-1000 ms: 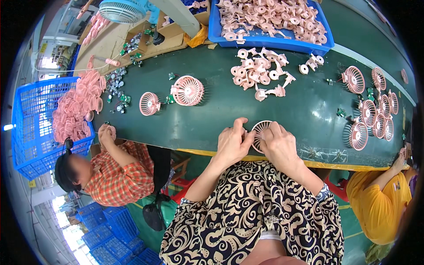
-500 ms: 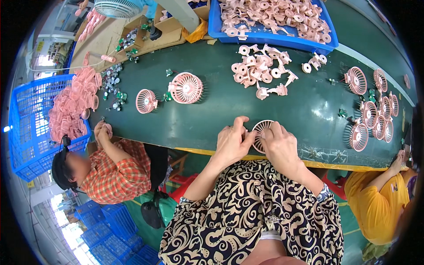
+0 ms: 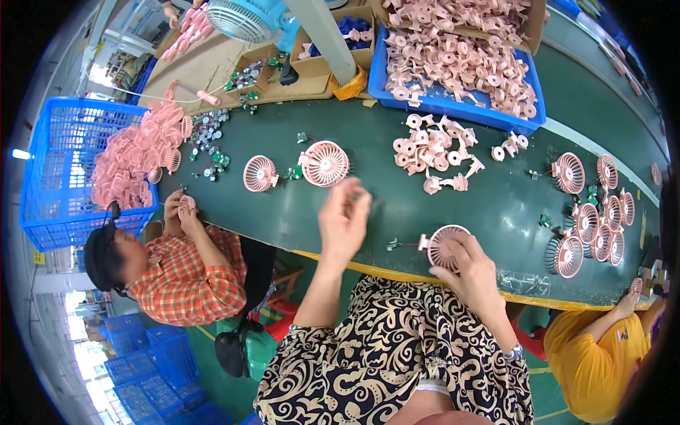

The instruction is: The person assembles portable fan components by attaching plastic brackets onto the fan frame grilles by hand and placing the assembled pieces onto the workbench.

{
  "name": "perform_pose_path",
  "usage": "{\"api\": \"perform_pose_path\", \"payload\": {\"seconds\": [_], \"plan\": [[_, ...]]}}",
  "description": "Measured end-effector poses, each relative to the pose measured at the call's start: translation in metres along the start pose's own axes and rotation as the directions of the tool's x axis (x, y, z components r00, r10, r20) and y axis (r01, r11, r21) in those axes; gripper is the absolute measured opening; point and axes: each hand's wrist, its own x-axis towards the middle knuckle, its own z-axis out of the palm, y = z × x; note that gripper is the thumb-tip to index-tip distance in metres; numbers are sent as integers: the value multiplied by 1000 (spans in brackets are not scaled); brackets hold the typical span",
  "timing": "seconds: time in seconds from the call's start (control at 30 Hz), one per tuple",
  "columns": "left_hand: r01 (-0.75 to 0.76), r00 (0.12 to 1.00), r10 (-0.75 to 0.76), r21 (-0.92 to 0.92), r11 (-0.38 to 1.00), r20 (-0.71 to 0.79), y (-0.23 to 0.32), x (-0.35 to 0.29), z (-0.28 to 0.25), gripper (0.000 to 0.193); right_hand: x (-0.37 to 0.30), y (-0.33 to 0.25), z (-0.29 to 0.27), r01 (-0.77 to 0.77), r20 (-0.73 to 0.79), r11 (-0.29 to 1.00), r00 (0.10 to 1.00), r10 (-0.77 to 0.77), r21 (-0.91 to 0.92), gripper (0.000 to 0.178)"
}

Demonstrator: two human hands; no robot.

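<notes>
Pink fan cage (image 3: 440,248) is sitting at the bench (image 3: 276,219), right hand (image 3: 473,273) gripping it. Left hand (image 3: 343,223) is hovering, fingers curled; can't tell if pinching. Board (image 3: 394,244) is trailing, seemingly unfinished; brackets (image 3: 423,145) are lying unused.

Light blue fan (image 3: 244,21), blue crates (image 3: 150,361), person in yellow (image 3: 593,365)

Bright in here, fairly even. Windows (image 3: 81,329) at lower left blown out; lamp (image 3: 20,154) at far left flares white. Soft sheen on the green table (image 3: 513,219), dark shadows beside the pink fan covers (image 3: 569,256). Left hand (image 3: 343,223) slightly blurred. Edges bend hard, corners black.
</notes>
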Motion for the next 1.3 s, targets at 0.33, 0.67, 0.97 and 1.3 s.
{"api": "perform_pose_path", "payload": {"seconds": [0.33, 0.67, 0.97, 1.3], "plan": [[-387, 903, 426, 547, 742, 62, -45, 91, -55, 65, -36, 93, -84, -581, -601, 734, 741, 300, -351, 29], [70, 992, -123, 647, 760, 38, 9, 13, -36, 81, 55, 111, -71, -251, -550, 948, 829, 106, -196, 20], [-13, 998, -28, 653, 758, 53, 4, -1, -37, 98, 128, 152, -60, -300, -437, 801, 898, 54, -519, 23], [-71, 997, 66, 538, 840, 29, -2, 1, -23, 93, 102, 127, -36, -368, -375, 823, 904, 207, -433, 20]]}}
